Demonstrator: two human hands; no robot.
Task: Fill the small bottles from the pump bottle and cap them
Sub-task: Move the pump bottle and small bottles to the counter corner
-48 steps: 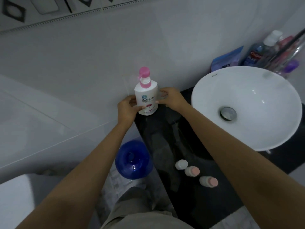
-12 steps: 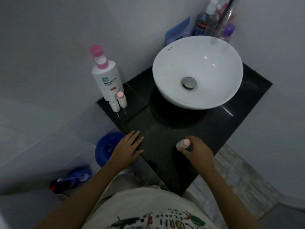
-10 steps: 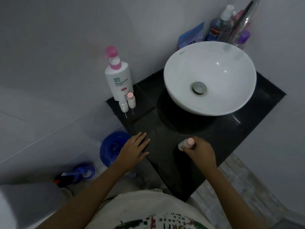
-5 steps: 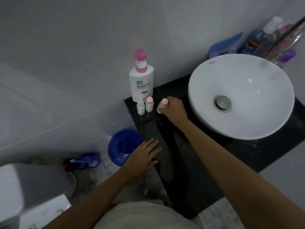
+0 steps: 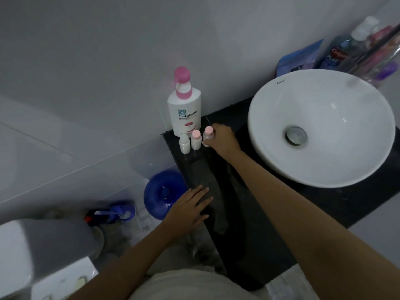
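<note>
A white pump bottle (image 5: pixel 185 111) with a pink pump head stands at the back left corner of the black counter (image 5: pixel 249 213), against the wall. In front of it stand a small bottle with a white cap (image 5: pixel 184 143) and a small bottle with a pink cap (image 5: pixel 195 139), side by side. My right hand (image 5: pixel 221 139) is shut on a third small pink-capped bottle (image 5: pixel 207 135), held upright just right of those two. My left hand (image 5: pixel 190 207) lies flat, fingers spread, on the counter's left edge.
A white basin (image 5: pixel 322 128) takes up the right of the counter. Toiletries and a blue pouch (image 5: pixel 300 59) crowd the wall behind it. On the floor at left are a blue bin lid (image 5: pixel 163 194), a toilet brush (image 5: pixel 116 213) and a white toilet (image 5: pixel 28 254).
My right hand carried the third pink-capped bottle from the counter's front edge to the back, next to the other two. My left hand stayed flat on the counter's edge.
</note>
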